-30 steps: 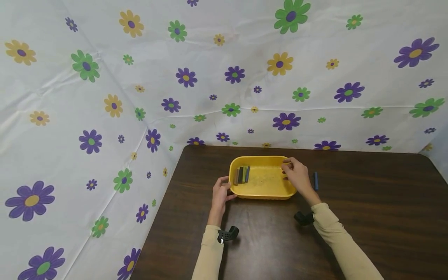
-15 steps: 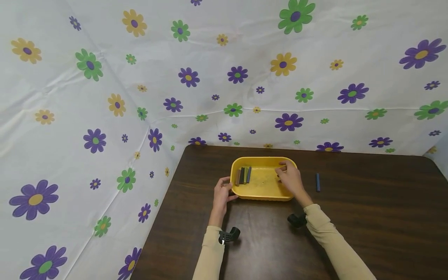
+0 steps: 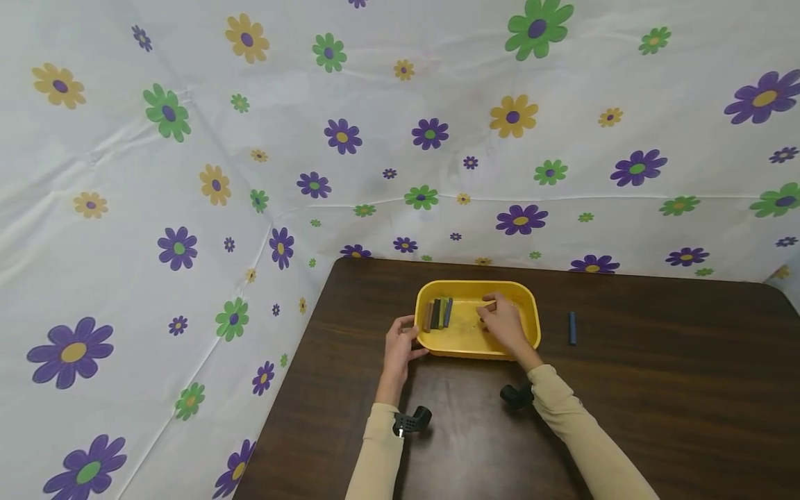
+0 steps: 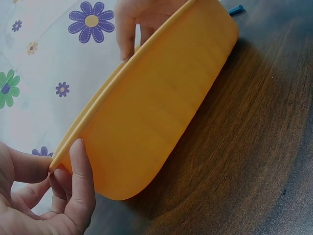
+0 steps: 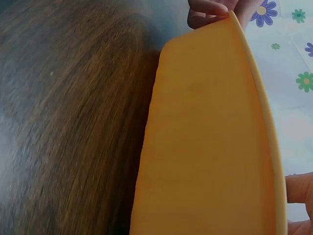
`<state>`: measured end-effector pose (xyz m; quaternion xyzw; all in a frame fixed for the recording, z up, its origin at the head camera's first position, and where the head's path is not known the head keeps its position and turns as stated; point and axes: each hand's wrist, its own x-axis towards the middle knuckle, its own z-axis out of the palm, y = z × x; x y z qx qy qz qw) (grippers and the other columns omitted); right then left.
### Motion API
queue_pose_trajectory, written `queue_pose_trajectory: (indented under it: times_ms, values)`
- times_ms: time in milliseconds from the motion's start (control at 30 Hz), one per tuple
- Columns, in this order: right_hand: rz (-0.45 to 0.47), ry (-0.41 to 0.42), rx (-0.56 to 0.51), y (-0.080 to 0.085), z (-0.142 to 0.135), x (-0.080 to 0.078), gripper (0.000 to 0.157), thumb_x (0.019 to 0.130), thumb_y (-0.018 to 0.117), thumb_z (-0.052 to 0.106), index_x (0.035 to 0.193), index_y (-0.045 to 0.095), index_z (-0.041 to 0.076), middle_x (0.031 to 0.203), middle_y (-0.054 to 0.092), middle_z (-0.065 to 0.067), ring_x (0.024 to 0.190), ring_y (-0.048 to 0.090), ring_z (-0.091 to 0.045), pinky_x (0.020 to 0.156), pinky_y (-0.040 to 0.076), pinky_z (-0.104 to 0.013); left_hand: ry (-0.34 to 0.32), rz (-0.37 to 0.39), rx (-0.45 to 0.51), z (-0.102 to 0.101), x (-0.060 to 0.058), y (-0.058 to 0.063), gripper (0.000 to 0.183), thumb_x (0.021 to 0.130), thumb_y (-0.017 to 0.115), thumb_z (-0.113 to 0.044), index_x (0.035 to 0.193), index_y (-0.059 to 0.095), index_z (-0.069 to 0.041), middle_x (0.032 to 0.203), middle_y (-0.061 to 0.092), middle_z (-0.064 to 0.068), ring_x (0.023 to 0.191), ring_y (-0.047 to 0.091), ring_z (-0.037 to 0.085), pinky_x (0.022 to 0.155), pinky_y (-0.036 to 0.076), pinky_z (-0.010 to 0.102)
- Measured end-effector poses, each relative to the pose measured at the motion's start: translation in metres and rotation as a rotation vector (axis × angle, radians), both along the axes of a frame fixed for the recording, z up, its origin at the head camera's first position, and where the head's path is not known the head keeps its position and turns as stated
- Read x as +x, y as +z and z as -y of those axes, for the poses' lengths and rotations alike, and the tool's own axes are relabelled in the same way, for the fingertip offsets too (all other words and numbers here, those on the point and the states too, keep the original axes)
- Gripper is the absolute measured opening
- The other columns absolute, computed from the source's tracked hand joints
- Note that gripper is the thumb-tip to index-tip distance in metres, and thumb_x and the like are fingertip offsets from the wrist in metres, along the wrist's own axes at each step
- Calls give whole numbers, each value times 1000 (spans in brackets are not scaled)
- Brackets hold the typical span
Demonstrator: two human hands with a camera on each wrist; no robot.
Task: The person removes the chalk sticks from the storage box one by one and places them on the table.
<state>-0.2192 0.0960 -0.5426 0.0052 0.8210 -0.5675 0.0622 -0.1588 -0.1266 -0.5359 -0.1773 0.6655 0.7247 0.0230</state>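
A yellow plastic tray [image 3: 478, 352] stands on the table, its side wall [image 4: 142, 117] large in the left wrist view. Inside it at the left, several crayon-like sticks lie in a row: brown [image 3: 428, 317], black [image 3: 435, 314], yellow-green [image 3: 442, 314] and blue [image 3: 448, 313]. My left hand [image 3: 398, 351] grips the tray's left end, thumb and fingers at the rim. Over the tray's inside, right of the row, my right hand [image 3: 505, 328] has its fingers bent downward. Whether those fingertips pinch anything is too small and hidden to tell.
Another blue stick [image 3: 572, 328] lies on the dark wood-grain table [image 3: 662, 375], right of the tray. A white flower-print sheet [image 3: 369, 104] hangs behind the table and along its left side.
My right hand has moved left, from the tray's right rim to above its middle. My left hand keeps its grip on the tray. The sticks lie as before.
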Motion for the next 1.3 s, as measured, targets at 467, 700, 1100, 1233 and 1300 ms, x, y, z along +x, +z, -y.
queue_pose_trajectory:
  times_ms: [467, 700, 1100, 1233, 1300]
  values:
    - [51, 56, 5, -4, 31, -5, 39, 101, 62, 7, 135, 53, -11, 107, 68, -28, 89, 70, -38, 68, 62, -39, 18, 20, 10, 1, -3, -5, 33, 104, 55, -9, 136, 58, 0, 115, 59, 22, 89, 65, 26, 65, 62, 32]
    - [44, 67, 87, -6, 45, -11, 38, 99, 65, 7, 132, 55, -11, 109, 69, -28, 81, 69, -31, 69, 58, -38, 23, 26, 4, 0, -4, -6, 33, 104, 54, -9, 135, 58, 0, 116, 60, 23, 91, 65, 28, 65, 62, 31]
    - [21, 45, 135, -9, 60, -16, 40, 99, 62, 6, 134, 52, -12, 119, 66, -33, 107, 66, -43, 87, 56, -51, 13, 22, 11, 1, -2, -6, 33, 104, 54, -9, 135, 58, 1, 116, 59, 26, 86, 65, 24, 62, 61, 29]
    - [25, 36, 127, -9, 65, -19, 41, 99, 62, 5, 135, 51, -13, 120, 64, -34, 108, 65, -44, 88, 56, -52, 12, 19, 8, 1, -2, -5, 34, 104, 54, -9, 136, 57, 1, 117, 58, 26, 87, 65, 25, 63, 61, 30]
    - [36, 30, 120, -9, 67, -20, 42, 99, 62, 4, 136, 51, -12, 120, 65, -33, 106, 66, -43, 86, 57, -51, 9, 19, 5, 2, -2, -5, 34, 105, 54, -9, 137, 56, 2, 117, 58, 27, 88, 66, 27, 64, 62, 31]
